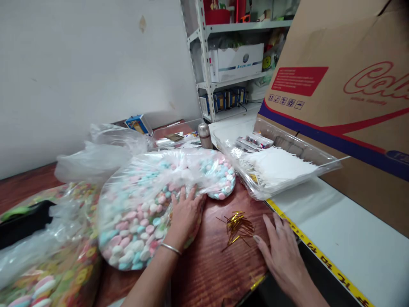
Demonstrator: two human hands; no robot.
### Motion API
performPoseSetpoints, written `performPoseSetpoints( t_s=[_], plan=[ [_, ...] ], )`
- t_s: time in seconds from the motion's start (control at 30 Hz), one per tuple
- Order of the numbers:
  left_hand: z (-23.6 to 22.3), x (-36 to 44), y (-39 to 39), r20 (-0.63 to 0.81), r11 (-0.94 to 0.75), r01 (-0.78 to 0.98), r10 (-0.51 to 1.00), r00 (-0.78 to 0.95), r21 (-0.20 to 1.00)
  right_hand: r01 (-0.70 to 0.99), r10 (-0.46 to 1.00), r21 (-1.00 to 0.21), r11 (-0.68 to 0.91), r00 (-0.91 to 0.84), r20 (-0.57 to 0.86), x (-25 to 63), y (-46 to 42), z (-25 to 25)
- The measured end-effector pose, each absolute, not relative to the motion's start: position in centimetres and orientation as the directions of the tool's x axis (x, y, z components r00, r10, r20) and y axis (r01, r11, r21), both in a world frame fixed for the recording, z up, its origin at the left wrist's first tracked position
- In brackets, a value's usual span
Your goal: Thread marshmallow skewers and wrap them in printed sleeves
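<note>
A big clear plastic bag (137,238) of pink, white and pale blue round candies, perhaps marshmallows, lies on the brown wooden table. My left hand (185,213), with a silver bangle at the wrist, rests against its right side, fingers stretched out. Something partly hidden shows beneath that palm; I cannot make out what it is. Close to the table's right edge, my right hand (283,245) is spread with nothing in it. Just left of its fingertips is a loose pile of gold twist ties (238,228).
Beyond the hands stands a clear plastic tray (262,194) with white sticks and small packets. A metal flask (205,135) is behind the candy bag. Another bag (79,273) of colourful candies fills the left. A large cardboard box (345,111) rises at right, near a white shelf rack (249,26).
</note>
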State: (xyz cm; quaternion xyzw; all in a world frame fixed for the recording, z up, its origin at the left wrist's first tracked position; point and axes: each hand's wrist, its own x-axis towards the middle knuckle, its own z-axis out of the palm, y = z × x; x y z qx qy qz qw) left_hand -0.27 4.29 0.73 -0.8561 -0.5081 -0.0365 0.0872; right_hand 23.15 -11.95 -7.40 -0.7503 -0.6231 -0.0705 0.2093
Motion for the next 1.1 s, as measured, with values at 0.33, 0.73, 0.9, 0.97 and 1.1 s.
performPoseSetpoints(
  t_s=[0.33,0.73,0.9,0.97,1.1],
  plan=[
    [1.8,-1.2,2.3,0.070,-0.618,0.783,0.780,0.621,-0.063,0.896,0.959,-0.402,0.187,-0.078,0.271,19.0,-10.3,-5.5],
    [1.1,-4.4,-13.4,0.201,-0.725,0.597,0.677,0.708,0.342,0.817,0.871,-0.304,0.490,-0.462,0.166,19.4,-13.9,-3.9],
    [0.7,-5.7,-16.8,0.303,-0.691,0.611,0.720,0.624,0.385,0.856,0.870,-0.220,0.468,-0.403,0.285,17.5,-12.9,-5.6],
    [0.8,-8.1,-17.3,0.356,-0.611,0.714,0.788,0.503,0.343,0.868,0.872,-0.258,0.424,-0.314,0.376,16.5,-12.1,-5.6],
    [0.1,-13.9,-18.1,0.420,-0.270,0.939,0.893,0.163,0.211,0.676,0.878,-0.566,0.473,-0.308,0.366,12.1,-11.3,-4.0]
  ],
)
